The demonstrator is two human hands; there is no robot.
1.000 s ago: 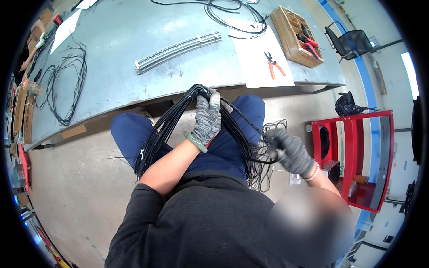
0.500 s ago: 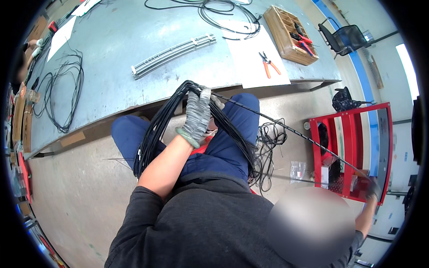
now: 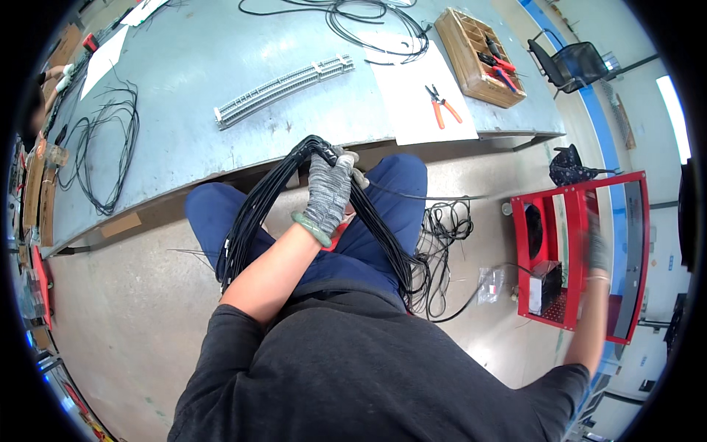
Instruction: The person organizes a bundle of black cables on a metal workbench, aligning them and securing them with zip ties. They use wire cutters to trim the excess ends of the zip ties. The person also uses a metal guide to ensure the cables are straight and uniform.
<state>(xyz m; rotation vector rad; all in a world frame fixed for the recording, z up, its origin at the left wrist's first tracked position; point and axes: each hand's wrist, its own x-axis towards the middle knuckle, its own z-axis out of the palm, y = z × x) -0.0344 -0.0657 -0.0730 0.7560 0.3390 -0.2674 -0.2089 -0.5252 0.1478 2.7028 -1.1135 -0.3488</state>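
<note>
My left hand (image 3: 329, 184), in a grey knit glove, is closed around the top of a thick bundle of black cables (image 3: 254, 214). The bundle bends over at my grip and hangs down on both sides across my knees. A single black cable (image 3: 423, 196) runs from the grip out to the right, its far part thin and blurred. My right hand (image 3: 598, 250), also gloved, is far out to the right beside the red metal cart (image 3: 571, 258). Motion smears its fingers, so what it holds, if anything, does not show.
Ahead stands a grey worktable (image 3: 177, 88) with a strip of terminal blocks (image 3: 283, 90), orange-handled pliers (image 3: 442, 107), a wooden tool box (image 3: 479, 62) and cable coils (image 3: 110, 147). Loose black cable (image 3: 445, 221) lies on the floor right of my knees. Another person's hands (image 3: 59, 77) are at far left.
My right hand has moved up along the cart. The cable that stretched taut from my left hand to it now runs nearly level and looks slack. My left hand keeps its grip.
</note>
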